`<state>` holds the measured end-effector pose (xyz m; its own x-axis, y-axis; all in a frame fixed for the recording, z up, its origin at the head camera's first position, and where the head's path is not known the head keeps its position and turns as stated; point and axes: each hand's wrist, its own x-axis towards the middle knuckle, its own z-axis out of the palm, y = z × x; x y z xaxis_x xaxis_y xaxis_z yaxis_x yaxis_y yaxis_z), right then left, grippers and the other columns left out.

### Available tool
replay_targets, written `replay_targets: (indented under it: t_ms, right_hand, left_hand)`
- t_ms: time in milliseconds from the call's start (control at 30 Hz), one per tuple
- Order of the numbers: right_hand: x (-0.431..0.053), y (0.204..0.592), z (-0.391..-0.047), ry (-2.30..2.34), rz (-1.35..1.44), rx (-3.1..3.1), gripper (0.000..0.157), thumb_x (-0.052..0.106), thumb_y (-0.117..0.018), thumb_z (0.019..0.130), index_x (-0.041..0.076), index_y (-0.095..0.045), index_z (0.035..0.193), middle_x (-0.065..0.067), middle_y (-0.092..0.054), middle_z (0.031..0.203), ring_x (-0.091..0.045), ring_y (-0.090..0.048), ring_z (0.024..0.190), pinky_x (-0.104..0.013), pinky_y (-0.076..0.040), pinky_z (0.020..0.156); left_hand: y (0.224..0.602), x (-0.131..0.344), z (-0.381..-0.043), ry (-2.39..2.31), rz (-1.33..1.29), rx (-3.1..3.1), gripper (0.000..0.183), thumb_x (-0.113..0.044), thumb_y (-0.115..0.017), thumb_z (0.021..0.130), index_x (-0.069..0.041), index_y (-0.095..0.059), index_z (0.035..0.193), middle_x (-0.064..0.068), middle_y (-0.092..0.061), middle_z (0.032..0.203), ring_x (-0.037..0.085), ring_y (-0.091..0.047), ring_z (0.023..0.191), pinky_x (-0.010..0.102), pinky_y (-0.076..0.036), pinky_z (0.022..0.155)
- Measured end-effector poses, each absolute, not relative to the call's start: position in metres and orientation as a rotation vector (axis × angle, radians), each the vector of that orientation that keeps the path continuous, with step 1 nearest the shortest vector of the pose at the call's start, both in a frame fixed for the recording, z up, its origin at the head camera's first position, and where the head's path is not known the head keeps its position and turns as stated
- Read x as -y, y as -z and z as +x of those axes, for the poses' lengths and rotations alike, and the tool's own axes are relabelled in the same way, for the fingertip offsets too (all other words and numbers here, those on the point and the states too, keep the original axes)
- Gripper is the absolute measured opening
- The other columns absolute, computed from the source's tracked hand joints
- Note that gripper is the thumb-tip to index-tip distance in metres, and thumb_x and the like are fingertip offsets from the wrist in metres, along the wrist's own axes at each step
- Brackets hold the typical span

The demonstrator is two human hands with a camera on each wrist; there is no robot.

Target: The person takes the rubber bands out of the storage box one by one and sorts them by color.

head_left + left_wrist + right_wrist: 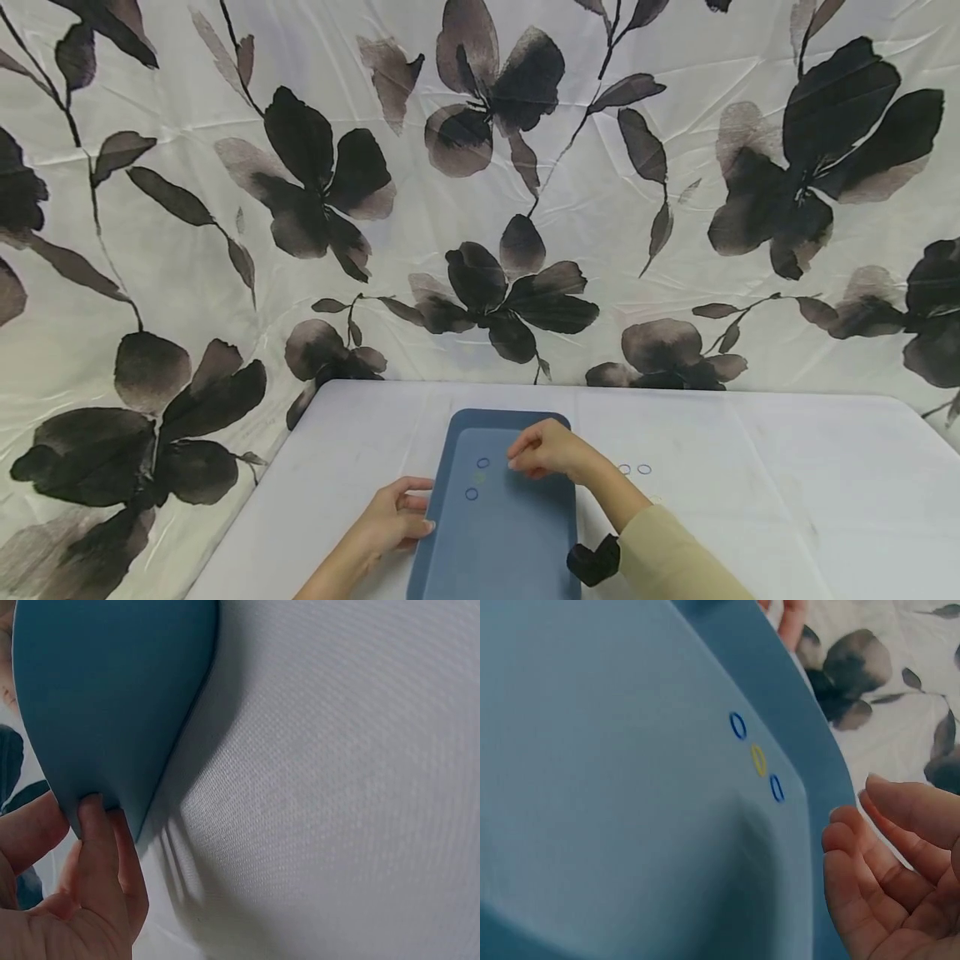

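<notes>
Head view: left hand [384, 521] grips tray [498, 554] by edge; right hand [552, 450], loosely parted, clear above it.

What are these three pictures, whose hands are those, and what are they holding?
There's no robot here, just a person using two bare hands. The widest picture comes from a camera worn on the head, looking forward and down. The other two come from little cameras on the wrists, each watching its own hand.

A blue tray sits on a white table. On the tray are two blue rings with a yellow ring between them. More rings lie on the table, beside the tray.

The left hand grips the tray's edge. The right hand is above the tray; I can't see anything in it.
</notes>
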<state>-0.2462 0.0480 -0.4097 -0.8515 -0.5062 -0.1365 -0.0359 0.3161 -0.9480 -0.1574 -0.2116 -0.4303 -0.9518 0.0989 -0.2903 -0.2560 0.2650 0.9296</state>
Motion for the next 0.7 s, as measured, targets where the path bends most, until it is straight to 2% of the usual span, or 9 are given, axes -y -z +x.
replay_targets:
  t_ms: [367, 700]
  right_hand:
    - [-0.014, 0.436, -0.240, 1.671, -0.419, -2.230, 0.016, -0.003, -0.069, 0.075, -0.009, -0.068, 0.090, -0.003, -0.063, 0.066, -0.011, -0.055, 0.057, -0.028, -0.051, 0.054]
    - [0.007, 0.452, -0.238, 1.619, -0.456, -2.418, 0.011, -0.006, -0.073, 0.068, -0.003, -0.070, 0.079, -0.001, -0.061, 0.063, -0.006, -0.047, 0.048, -0.021, -0.043, 0.046]
  left_hand:
    - [0.429, 0.210, -0.157, -1.737, -0.147, -2.242, 0.061, 0.011, -0.065, 0.072, 0.008, -0.042, 0.129, 0.016, -0.057, 0.099, 0.018, -0.062, 0.076, 0.036, -0.055, 0.066]
    - [0.429, 0.212, -0.157, -1.754, -0.117, -2.233, 0.061, 0.011, -0.064, 0.072, 0.009, -0.041, 0.129, 0.018, -0.057, 0.101, 0.020, -0.062, 0.078, 0.037, -0.055, 0.067]
